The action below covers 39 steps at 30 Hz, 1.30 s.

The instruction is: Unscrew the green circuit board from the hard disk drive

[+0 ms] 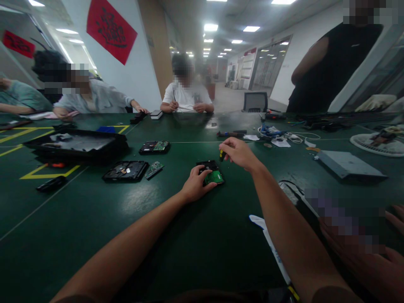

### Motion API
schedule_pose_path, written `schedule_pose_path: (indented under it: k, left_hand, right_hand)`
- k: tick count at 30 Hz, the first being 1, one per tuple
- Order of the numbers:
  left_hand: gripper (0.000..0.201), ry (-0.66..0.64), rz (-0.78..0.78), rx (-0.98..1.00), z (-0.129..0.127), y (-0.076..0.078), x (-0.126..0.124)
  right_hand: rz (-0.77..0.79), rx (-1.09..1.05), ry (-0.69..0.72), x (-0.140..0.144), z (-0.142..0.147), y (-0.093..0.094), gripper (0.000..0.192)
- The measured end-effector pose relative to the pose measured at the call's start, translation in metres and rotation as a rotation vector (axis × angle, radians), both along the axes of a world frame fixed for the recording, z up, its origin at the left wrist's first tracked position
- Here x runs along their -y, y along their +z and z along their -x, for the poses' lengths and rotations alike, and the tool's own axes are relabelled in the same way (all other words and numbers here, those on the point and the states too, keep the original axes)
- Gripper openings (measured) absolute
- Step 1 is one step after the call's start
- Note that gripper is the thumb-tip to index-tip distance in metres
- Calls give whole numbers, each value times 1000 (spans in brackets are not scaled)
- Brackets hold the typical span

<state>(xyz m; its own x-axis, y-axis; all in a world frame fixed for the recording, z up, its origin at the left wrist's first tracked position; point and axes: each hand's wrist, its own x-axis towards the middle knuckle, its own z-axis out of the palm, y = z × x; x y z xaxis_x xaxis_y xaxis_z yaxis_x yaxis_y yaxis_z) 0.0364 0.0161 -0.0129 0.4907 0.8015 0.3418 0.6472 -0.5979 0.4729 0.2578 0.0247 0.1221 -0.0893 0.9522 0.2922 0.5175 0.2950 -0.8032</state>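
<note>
A black hard drive with a green circuit board lies flat on the table in front of me. My left hand holds it down, thumb along the near side and fingers over its left edge. Above its far right corner, my right hand pinches a small screwdriver with a yellow and black handle, pointing downward. The tool's tip is too small to make out, so I cannot tell whether it touches the drive.
Left are an opened black drive case, a loose circuit board, another drive and a large black tray. Right are cables, a grey metal box and another person's hands. A person sits opposite.
</note>
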Motion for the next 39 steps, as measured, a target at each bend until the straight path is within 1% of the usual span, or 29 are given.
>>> schedule_pose_path:
  k: [2,5,10,13,17,27,31,35,37,39]
  left_hand:
    - [60,-2,-4,3,0,0,0]
    - [60,0,-10,2,-1,1,1]
    - [61,-2,4,-5,-1,5,3]
    - [60,-2,20,-1,-1,6,4]
    - [60,-3,19,15,-1,5,3]
    - [59,-3,9,14,0,4,3]
    - [59,-1,13,16,0,5,3]
    - [60,-4,22,15,0,5,4]
    - [59,-1,21,19,0,5,3]
    - [58,1,17,26,0,4,3]
  right_hand:
    - [-19,-17,39,-1,0,-1,22]
    - [-37,-13,68,-2,0,-2,27]
    - [-15,-4,46,-3,0,-5,23]
    - [-19,24,36,-2,0,-5,26]
    - [-44,67,26,0,0,-2,26]
    - [-54,75,61,1,-2,-1,21]
    - [-68,91,37,0,-2,-2,21]
    - [-117,156,-39,-1,-3,-2,19]
    - [-135,141,-57,-1,-2,-3,19]
    - [-126,102,-42,-2,-1,-4,20]
